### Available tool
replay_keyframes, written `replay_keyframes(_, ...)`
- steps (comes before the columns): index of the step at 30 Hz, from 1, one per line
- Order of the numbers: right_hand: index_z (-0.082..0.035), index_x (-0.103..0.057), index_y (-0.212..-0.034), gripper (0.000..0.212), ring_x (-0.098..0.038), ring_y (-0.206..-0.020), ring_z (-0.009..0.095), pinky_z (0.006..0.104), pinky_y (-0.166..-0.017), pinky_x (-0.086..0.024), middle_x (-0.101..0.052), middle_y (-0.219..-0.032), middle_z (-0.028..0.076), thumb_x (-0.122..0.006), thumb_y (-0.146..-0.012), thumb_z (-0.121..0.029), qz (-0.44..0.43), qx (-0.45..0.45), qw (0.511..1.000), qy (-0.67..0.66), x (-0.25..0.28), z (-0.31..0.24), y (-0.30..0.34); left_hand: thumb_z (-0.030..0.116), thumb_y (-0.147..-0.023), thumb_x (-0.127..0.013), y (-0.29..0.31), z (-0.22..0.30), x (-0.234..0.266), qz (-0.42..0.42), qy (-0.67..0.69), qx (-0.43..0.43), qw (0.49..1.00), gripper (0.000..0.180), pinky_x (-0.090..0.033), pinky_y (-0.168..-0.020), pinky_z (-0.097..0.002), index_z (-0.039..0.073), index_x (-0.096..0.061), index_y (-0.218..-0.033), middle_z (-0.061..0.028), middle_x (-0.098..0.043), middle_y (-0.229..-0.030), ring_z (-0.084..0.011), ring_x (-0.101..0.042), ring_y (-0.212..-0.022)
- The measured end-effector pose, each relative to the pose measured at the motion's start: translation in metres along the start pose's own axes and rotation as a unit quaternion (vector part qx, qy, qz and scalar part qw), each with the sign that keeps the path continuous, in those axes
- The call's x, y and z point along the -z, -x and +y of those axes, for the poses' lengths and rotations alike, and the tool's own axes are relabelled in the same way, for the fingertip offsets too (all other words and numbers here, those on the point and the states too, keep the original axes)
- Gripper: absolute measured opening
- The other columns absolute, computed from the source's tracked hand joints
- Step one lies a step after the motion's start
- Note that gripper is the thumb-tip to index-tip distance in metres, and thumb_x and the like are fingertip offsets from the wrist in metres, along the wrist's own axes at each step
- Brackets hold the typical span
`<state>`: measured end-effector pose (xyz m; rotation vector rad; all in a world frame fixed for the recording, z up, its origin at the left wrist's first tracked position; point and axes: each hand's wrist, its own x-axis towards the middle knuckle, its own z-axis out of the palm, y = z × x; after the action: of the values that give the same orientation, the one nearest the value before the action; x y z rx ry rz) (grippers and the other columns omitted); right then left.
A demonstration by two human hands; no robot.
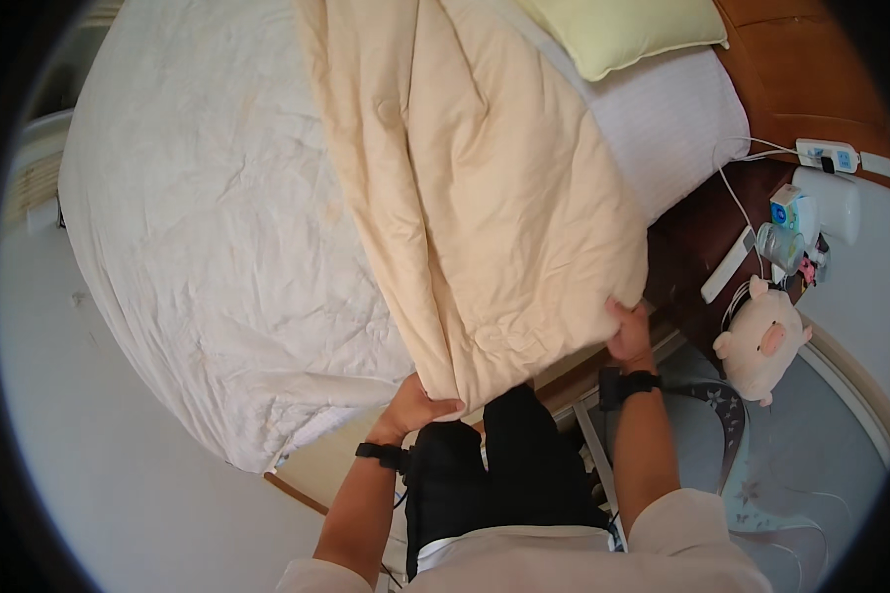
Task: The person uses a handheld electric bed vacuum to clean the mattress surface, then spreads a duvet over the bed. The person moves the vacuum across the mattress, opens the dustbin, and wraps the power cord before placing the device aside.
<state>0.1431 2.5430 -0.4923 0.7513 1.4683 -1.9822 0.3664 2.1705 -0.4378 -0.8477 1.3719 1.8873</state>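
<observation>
A cream-coloured quilt (524,188) lies folded in a long strip over the bed, its near end toward my body. My left hand (415,407) is closed on the quilt's near left corner, thumb on top. At the near right corner, my right hand (631,331) grips the edge, its fingers partly hidden. Each wrist wears a black band. Beneath and to the left of the quilt spreads a wrinkled white sheet (218,227), which reaches the bed's near left corner.
A pale yellow pillow (643,35) rests at the far right by the brown headboard (811,69). On the right, a dark bedside surface holds a power strip (729,265), a glass jar (781,247), cables and small boxes. A pink pig plush (764,341) sits in front of them.
</observation>
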Motion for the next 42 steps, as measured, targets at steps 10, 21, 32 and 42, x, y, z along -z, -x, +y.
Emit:
replay_keyframes(10,-0.001,-0.071,-0.097,0.054,-0.063,-0.057,0.023,0.0418,-0.051,-0.048,-0.069,-0.074,0.011,-0.063,-0.101,-0.054,0.125,-0.193,0.814,0.534,0.032,0.045,-0.012,0.045,-0.098,-0.071,0.018,-0.133,0.009,0.190,-0.243,0.095,0.947,0.047,-0.060,-0.069,-0.0369,-0.001,-0.070,-0.106,-0.0159,-0.075,-0.096,-0.0232,-0.074,-0.082)
replay_keyframes(21,-0.004,-0.063,-0.108,0.030,-0.071,-0.073,0.025,0.0412,-0.062,-0.060,-0.069,-0.093,0.012,-0.063,-0.104,-0.034,-0.196,-0.213,0.792,0.537,-0.160,0.135,0.132,0.034,-0.101,-0.064,0.304,-0.286,0.081,0.356,0.411,0.123,0.830,0.029,-0.055,-0.060,-0.0351,0.009,-0.064,-0.116,-0.0061,-0.072,-0.097,-0.0192,-0.069,-0.075)
replay_keyframes(32,-0.006,-0.056,-0.133,0.051,-0.068,-0.104,0.032,0.0503,-0.088,-0.056,-0.065,-0.121,0.013,-0.062,-0.105,-0.049,0.058,-0.265,0.939,0.210,-0.240,0.349,0.155,0.049,-0.104,-0.064,0.322,-0.456,0.343,0.466,0.619,-0.072,0.628,0.049,-0.052,-0.094,-0.0417,0.012,-0.058,-0.135,-0.0070,-0.064,-0.121,-0.0220,-0.061,-0.110)
replay_keyframes(42,-0.006,-0.057,-0.111,0.026,-0.065,-0.063,0.021,0.0339,-0.052,-0.054,-0.067,-0.083,0.008,-0.063,-0.108,-0.031,0.097,-0.039,0.933,0.344,-0.212,0.325,0.210,0.027,-0.105,-0.059,0.375,-0.495,0.330,0.601,0.458,0.088,0.649,0.019,-0.051,-0.063,-0.0339,0.014,-0.058,-0.090,0.0005,-0.059,-0.077,-0.0141,-0.062,-0.074)
